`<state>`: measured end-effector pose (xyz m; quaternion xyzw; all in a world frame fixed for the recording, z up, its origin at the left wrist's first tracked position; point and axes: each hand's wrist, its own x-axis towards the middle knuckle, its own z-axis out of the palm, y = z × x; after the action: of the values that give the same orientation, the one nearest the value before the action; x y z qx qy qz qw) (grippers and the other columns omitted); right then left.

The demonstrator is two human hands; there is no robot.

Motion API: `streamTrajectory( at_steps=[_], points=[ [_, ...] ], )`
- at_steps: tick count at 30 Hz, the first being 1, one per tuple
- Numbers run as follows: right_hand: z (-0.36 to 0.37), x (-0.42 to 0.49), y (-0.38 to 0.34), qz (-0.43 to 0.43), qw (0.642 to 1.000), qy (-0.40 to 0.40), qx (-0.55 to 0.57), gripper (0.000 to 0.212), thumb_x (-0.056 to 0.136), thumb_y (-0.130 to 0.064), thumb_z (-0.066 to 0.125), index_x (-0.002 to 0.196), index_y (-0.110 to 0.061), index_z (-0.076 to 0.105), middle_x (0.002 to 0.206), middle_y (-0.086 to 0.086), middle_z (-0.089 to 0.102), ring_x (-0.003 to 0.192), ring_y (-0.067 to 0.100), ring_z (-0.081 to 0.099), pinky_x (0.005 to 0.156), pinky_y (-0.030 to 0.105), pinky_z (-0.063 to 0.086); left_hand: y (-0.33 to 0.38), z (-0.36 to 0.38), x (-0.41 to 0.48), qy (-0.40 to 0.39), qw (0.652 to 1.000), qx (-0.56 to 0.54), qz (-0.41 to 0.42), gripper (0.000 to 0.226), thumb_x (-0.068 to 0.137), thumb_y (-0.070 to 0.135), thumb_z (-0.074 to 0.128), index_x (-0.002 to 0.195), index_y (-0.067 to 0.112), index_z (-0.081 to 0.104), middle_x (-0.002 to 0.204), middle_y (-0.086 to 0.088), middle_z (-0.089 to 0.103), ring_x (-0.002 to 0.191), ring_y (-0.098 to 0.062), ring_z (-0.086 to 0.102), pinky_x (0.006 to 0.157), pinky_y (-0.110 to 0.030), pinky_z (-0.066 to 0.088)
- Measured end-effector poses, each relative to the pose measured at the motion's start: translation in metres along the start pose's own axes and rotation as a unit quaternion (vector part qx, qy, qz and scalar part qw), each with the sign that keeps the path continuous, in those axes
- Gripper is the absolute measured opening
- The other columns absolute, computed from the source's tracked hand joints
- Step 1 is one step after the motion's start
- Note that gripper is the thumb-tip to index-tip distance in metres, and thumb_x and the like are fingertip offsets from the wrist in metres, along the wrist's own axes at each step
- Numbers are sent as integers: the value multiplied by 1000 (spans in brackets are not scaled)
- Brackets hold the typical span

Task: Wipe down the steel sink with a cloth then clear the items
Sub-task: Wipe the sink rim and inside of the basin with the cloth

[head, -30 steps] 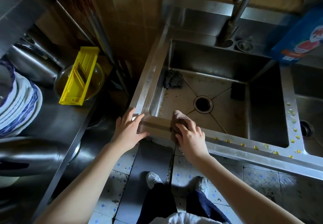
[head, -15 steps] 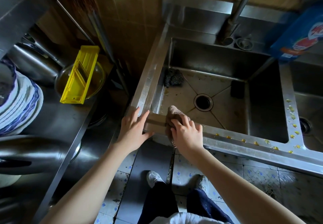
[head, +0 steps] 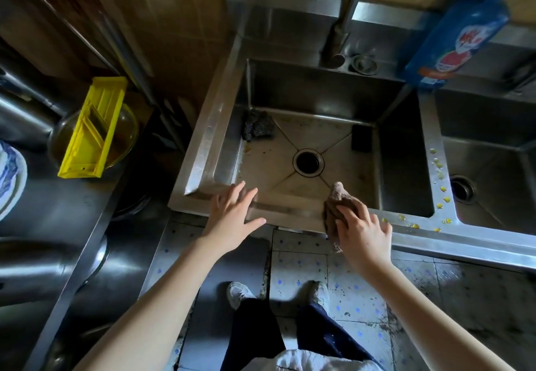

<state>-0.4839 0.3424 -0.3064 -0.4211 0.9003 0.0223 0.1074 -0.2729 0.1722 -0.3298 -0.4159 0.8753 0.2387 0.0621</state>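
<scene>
Cloth [head: 340, 200] under R hand [head: 366, 237] on sink [head: 209, 144] rim, blue btl [head: 452, 31] label illegible

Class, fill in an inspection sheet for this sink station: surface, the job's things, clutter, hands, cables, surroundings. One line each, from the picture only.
Surface: steel sink, basin floor stained, with specks near the drain.
Job's things: brown cloth on the front rim; dark scourer and black block in the basin's far corners.
Clutter: yellow bits along the divider and front rim; blue bottle at the back, between the basins.
Hands: left hand flat on the front rim; right hand presses the cloth.
Cables: nothing seen.
Surroundings: tap; second basin to the right; yellow slicer across a glass bowl on the left counter; tiled floor.
</scene>
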Motion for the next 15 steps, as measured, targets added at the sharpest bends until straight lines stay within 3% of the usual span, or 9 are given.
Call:
streamTrajectory(
  at_steps=[8,15],
  points=[
    [4,4,11,12,1000,2,15,35,93,-27,47,127,-25,57,139,6,45,112,32,51,91,42,38,32,19,6,-3,1000,1,4,71,86,58,49,146,31,21,158,2,4,142,-31,18,115,-53,3],
    [6,9,-32,-75,996,-18,41,37,93,-30,43,127,-23,56,137,6,47,115,34,48,91,41,37,41,19,5,23,1000,9,-14,72,86,51,56,146,27,23,157,-2,9,140,-29,21,114,-53,10]
  ],
)
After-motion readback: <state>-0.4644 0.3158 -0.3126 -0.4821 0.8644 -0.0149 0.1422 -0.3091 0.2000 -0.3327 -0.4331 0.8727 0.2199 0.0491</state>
